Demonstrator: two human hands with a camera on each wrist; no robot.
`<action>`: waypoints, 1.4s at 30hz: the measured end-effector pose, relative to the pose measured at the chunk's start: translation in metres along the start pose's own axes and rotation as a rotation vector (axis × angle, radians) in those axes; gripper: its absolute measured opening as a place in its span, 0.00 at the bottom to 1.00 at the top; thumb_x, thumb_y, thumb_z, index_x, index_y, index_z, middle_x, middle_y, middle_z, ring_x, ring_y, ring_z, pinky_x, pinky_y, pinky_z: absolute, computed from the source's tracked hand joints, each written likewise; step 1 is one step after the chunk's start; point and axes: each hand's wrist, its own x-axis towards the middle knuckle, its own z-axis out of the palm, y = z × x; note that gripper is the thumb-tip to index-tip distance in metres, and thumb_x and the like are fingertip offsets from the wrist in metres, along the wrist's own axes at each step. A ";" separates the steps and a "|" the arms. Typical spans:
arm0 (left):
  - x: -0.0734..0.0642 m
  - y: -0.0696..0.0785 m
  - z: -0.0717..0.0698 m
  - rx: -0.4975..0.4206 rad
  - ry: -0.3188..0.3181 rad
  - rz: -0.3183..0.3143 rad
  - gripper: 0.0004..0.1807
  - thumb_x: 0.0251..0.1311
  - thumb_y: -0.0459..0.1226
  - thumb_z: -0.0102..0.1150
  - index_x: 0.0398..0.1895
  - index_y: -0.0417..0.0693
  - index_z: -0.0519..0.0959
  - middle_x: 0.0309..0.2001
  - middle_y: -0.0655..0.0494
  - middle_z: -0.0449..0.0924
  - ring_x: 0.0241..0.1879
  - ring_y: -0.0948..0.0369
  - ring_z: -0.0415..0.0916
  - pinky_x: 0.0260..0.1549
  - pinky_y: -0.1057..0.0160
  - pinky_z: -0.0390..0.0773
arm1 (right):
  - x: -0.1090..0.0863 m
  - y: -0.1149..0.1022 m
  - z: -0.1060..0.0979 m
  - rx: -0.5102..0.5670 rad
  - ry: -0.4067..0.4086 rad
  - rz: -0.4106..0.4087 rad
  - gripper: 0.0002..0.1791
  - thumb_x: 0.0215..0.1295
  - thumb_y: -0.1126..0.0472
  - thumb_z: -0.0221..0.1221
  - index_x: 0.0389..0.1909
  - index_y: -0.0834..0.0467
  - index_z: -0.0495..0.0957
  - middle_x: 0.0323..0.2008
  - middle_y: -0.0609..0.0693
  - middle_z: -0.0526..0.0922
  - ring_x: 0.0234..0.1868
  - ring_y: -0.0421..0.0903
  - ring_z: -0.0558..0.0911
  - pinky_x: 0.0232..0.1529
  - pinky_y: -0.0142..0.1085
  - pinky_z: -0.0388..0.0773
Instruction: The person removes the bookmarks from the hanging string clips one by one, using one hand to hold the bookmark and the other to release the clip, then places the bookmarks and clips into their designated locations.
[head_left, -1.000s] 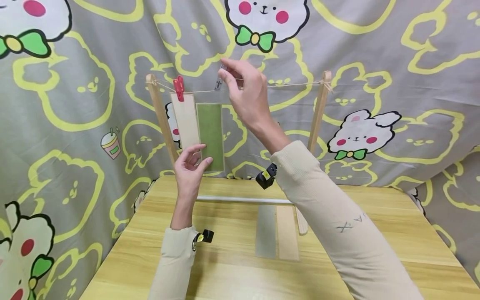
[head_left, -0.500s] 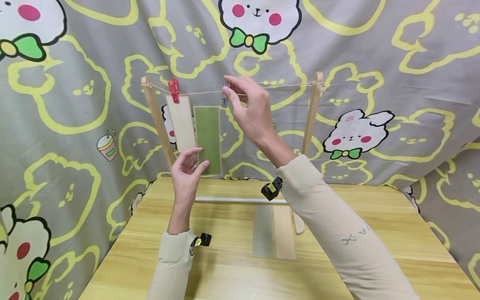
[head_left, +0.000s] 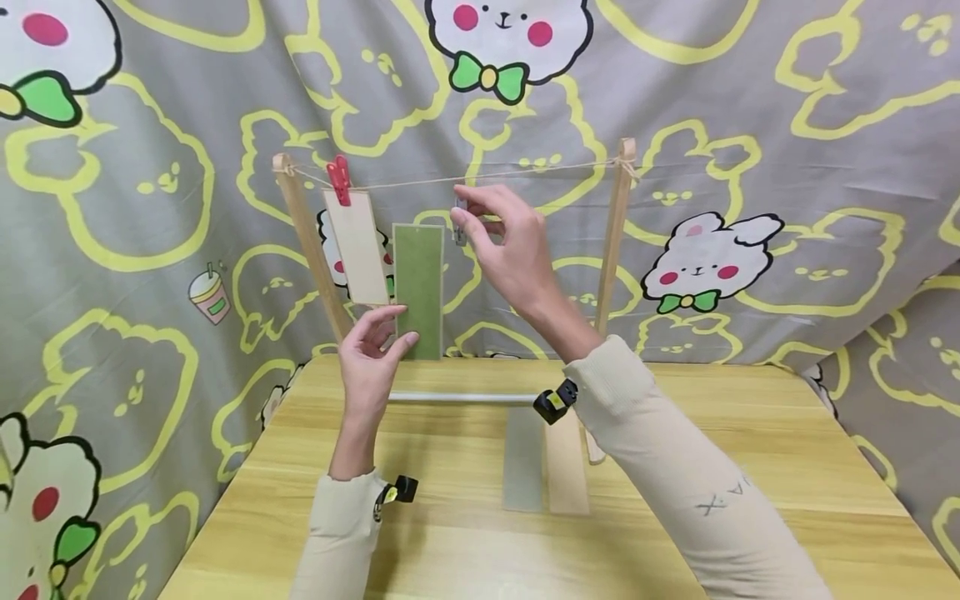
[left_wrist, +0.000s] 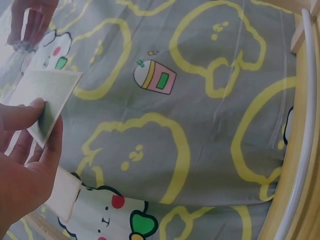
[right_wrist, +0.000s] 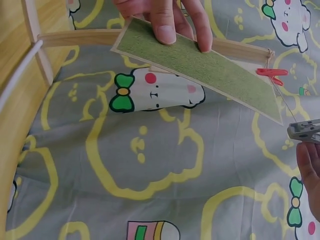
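My left hand [head_left: 369, 354] pinches a green rectangular card [head_left: 420, 283] with a pale border by its lower left edge. The card stands upright, its top a little below the string [head_left: 420, 181]. To the right of the card's top, my right hand [head_left: 506, 242] pinches a grey clothespin [head_left: 459, 223] between thumb and fingers; in the right wrist view the clothespin [right_wrist: 304, 130] lies off the card's far end. Left of the green card, a cream card [head_left: 358, 250] hangs from the string by a red clothespin [head_left: 340, 181].
The string runs between two wooden posts [head_left: 613, 242]. A white rod [head_left: 465, 397] lies across the back of the wooden table [head_left: 450, 533]. Right of centre on the tabletop are a grey card [head_left: 523, 462] and a tan card [head_left: 567, 467]. A patterned cloth [head_left: 720, 108] hangs behind.
My right hand has come down with the grey clothespin, from the string to beneath it. The green card in my left hand has sunk slightly. The head view has shifted a little.
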 end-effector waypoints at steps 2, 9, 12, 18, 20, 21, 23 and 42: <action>-0.002 0.000 0.000 0.004 -0.002 -0.003 0.23 0.52 0.15 0.68 0.53 0.26 0.79 0.53 0.46 0.82 0.45 0.61 0.81 0.39 0.69 0.85 | -0.004 0.002 -0.002 0.015 0.008 -0.004 0.16 0.72 0.64 0.63 0.57 0.65 0.83 0.47 0.56 0.85 0.47 0.43 0.84 0.50 0.34 0.84; -0.009 0.001 -0.001 -0.004 0.010 -0.010 0.23 0.50 0.13 0.68 0.51 0.27 0.80 0.52 0.45 0.82 0.43 0.62 0.82 0.35 0.70 0.85 | -0.016 0.003 -0.009 0.061 0.034 0.002 0.15 0.70 0.66 0.65 0.55 0.66 0.83 0.46 0.58 0.84 0.47 0.46 0.85 0.48 0.38 0.86; -0.011 0.001 -0.002 0.006 0.010 -0.015 0.23 0.50 0.14 0.68 0.52 0.25 0.79 0.52 0.48 0.83 0.43 0.62 0.82 0.37 0.70 0.85 | -0.020 0.003 -0.012 0.083 0.041 0.005 0.16 0.70 0.66 0.65 0.55 0.65 0.83 0.45 0.58 0.85 0.47 0.47 0.85 0.49 0.39 0.86; -0.015 0.002 -0.001 0.005 0.004 -0.026 0.23 0.51 0.14 0.68 0.52 0.23 0.78 0.51 0.51 0.83 0.43 0.61 0.82 0.38 0.69 0.85 | -0.027 0.004 -0.018 0.087 0.055 -0.010 0.15 0.70 0.66 0.65 0.55 0.65 0.84 0.44 0.59 0.84 0.46 0.45 0.85 0.48 0.39 0.86; -0.017 0.003 0.000 0.010 0.003 -0.027 0.23 0.51 0.14 0.68 0.52 0.23 0.77 0.51 0.51 0.84 0.43 0.62 0.82 0.39 0.68 0.85 | -0.030 0.004 -0.020 0.089 0.061 -0.005 0.15 0.69 0.66 0.65 0.55 0.65 0.84 0.44 0.59 0.84 0.46 0.45 0.84 0.47 0.39 0.86; -0.018 0.003 0.000 0.012 0.002 -0.026 0.22 0.51 0.15 0.68 0.52 0.23 0.77 0.51 0.52 0.84 0.44 0.62 0.82 0.39 0.68 0.85 | -0.032 0.004 -0.021 0.094 0.064 0.002 0.15 0.69 0.67 0.65 0.55 0.64 0.84 0.44 0.57 0.85 0.46 0.44 0.84 0.47 0.38 0.86; -0.020 0.004 0.000 0.013 -0.002 -0.026 0.22 0.51 0.15 0.68 0.52 0.23 0.77 0.50 0.52 0.84 0.45 0.61 0.83 0.40 0.68 0.86 | -0.035 0.003 -0.023 0.104 0.070 0.015 0.15 0.69 0.67 0.66 0.54 0.64 0.84 0.44 0.55 0.85 0.46 0.44 0.84 0.47 0.38 0.86; -0.036 0.005 0.009 -0.005 -0.066 -0.047 0.23 0.50 0.14 0.68 0.52 0.23 0.77 0.51 0.51 0.83 0.43 0.61 0.81 0.38 0.68 0.86 | -0.070 0.010 -0.041 0.131 0.084 0.014 0.16 0.67 0.71 0.65 0.55 0.65 0.84 0.46 0.56 0.84 0.47 0.48 0.83 0.48 0.39 0.86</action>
